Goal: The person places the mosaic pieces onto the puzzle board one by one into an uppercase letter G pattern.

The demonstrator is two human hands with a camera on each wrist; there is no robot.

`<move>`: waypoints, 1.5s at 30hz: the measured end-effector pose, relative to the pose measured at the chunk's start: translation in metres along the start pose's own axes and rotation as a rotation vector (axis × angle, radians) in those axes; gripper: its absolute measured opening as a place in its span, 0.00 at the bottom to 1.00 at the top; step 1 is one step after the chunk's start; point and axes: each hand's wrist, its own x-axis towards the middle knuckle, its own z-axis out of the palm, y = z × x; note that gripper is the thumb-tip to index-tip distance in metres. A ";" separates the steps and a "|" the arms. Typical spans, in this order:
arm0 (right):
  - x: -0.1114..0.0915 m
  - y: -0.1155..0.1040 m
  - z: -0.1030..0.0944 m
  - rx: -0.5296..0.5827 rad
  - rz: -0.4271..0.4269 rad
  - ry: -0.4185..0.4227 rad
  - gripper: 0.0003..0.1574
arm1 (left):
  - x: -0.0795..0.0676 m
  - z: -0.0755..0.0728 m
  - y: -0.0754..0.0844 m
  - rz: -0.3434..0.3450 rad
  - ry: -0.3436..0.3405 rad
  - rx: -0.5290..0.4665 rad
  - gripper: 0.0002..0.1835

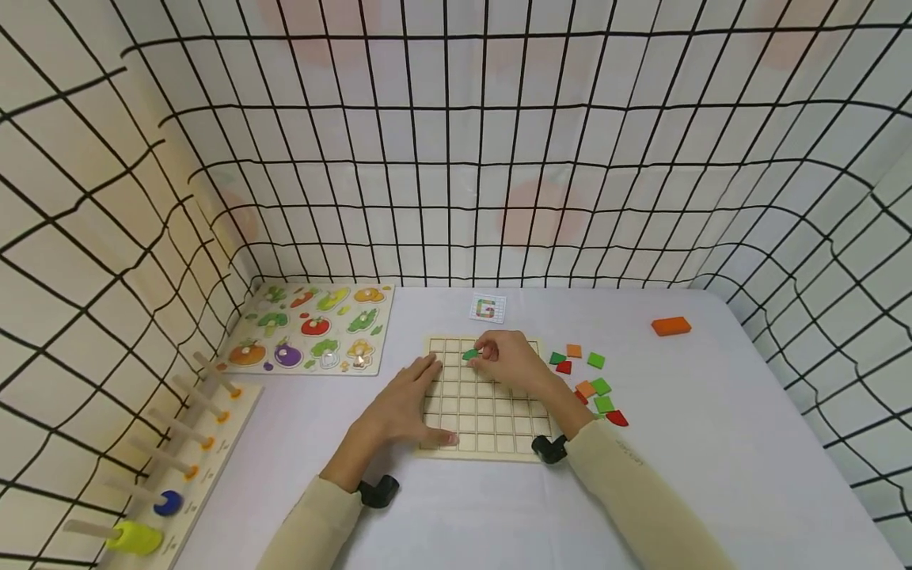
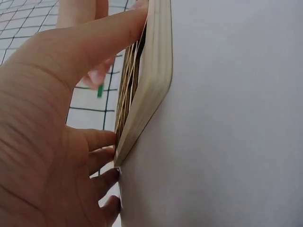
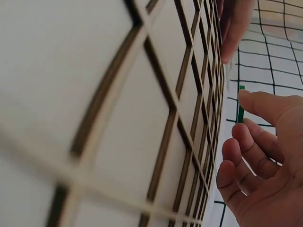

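My right hand (image 1: 514,362) pinches a small green tile (image 1: 469,355) between thumb and fingertips, over the far rows of a wooden grid board (image 1: 486,425). In the right wrist view the green tile (image 3: 241,108) shows edge-on, clear of the board's face. My left hand (image 1: 403,405) rests at the board's left side with its fingers spread. Its thumb (image 2: 118,30) lies over the near edge of the board, while the other fingertips touch the side. Several red, orange and green tiles (image 1: 596,360) lie loose to the right of the board.
Behind the board lies a small pattern card (image 1: 488,309) with a coloured G-like figure. A vegetable puzzle (image 1: 366,360) and a peg board (image 1: 238,419) with rings stand on the left. An orange block (image 1: 671,326) lies at the far right. Black wire mesh (image 1: 484,107) surrounds the table.
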 end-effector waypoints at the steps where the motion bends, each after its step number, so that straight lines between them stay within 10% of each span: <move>1: 0.002 -0.001 0.003 0.006 0.001 -0.002 0.17 | 0.000 0.001 0.001 0.001 0.002 0.005 0.71; 19: 0.016 -0.012 0.028 -0.060 0.074 0.012 0.14 | 0.004 0.001 -0.031 0.158 -0.011 -0.131 0.67; 45: -0.007 -0.002 0.002 0.070 0.056 0.078 0.15 | 0.001 0.000 -0.031 0.164 -0.033 -0.128 0.65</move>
